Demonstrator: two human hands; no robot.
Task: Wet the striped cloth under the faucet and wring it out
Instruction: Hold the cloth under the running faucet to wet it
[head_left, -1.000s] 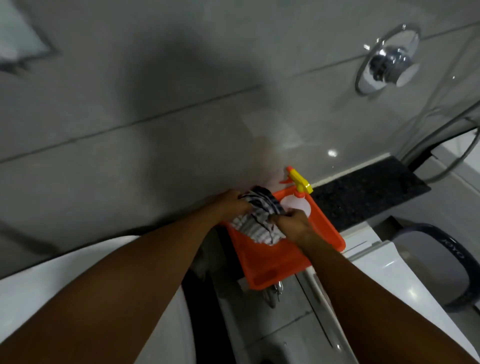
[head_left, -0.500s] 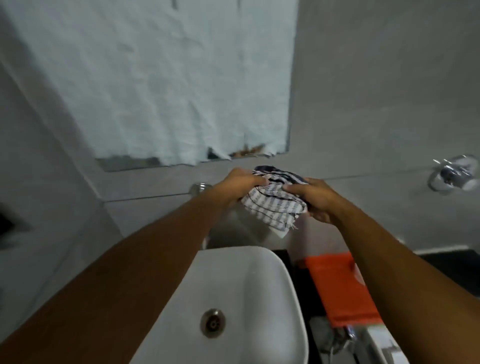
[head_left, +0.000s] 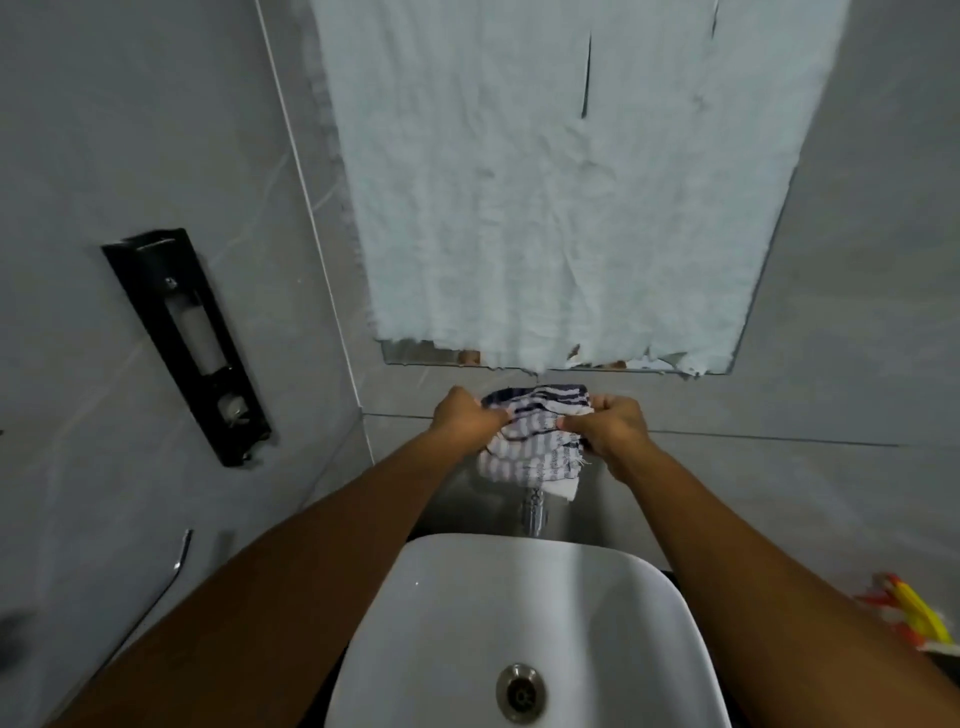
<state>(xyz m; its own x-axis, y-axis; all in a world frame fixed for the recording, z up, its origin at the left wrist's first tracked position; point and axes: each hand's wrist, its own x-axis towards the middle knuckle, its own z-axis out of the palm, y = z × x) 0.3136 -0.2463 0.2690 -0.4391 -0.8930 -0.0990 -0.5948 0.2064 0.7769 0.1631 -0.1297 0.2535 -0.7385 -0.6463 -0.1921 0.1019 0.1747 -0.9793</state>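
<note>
One mirror (head_left: 561, 176), papered over. One white sink (head_left: 524, 613), one drain (head_left: 521, 692). Two hands: left hand (head_left: 465, 418) and right hand (head_left: 613, 428), each clenched on one striped cloth (head_left: 535, 441), bunched between them above one faucet (head_left: 533, 512).

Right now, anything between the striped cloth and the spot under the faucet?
Nothing visible. Left hand and right hand hold the striped cloth bunched above the faucet, partly hiding it. Only open air lies between its spout and the white sink. No water is visibly running.
</note>
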